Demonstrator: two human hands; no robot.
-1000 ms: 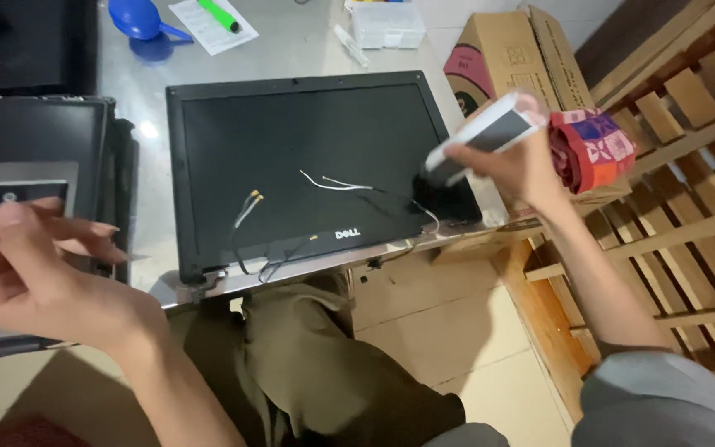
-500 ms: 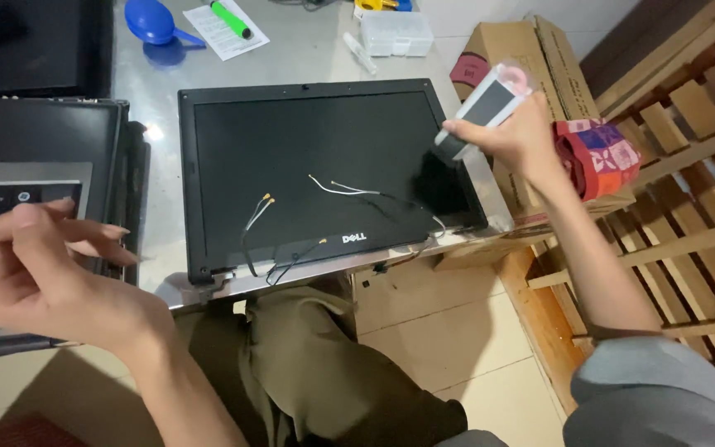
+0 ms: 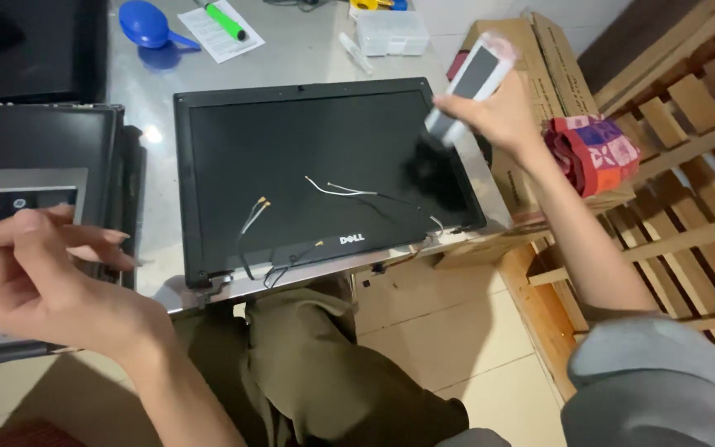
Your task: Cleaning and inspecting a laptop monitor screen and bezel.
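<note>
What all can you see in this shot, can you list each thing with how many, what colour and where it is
laptop screen panel: 1, black, flat on the middle of the table
loose thin wires: a few, white and dark, lying across the panel
grey table: 1, under the panel
brush: 1, white and grey handle, dark bristles, over the panel's right side
air blower: 1, blue, far left of the table
marker: 1, green, on a paper sheet
clear plastic box: 1, far edge
second laptop part: 1, dark, left
cardboard box: 1, brown, right of the table
folded cloth: 1, red patterned, right
wooden pallets: stacked, far right
left hand: empty, fingers curled, lower left
right hand: holds the brush
</note>
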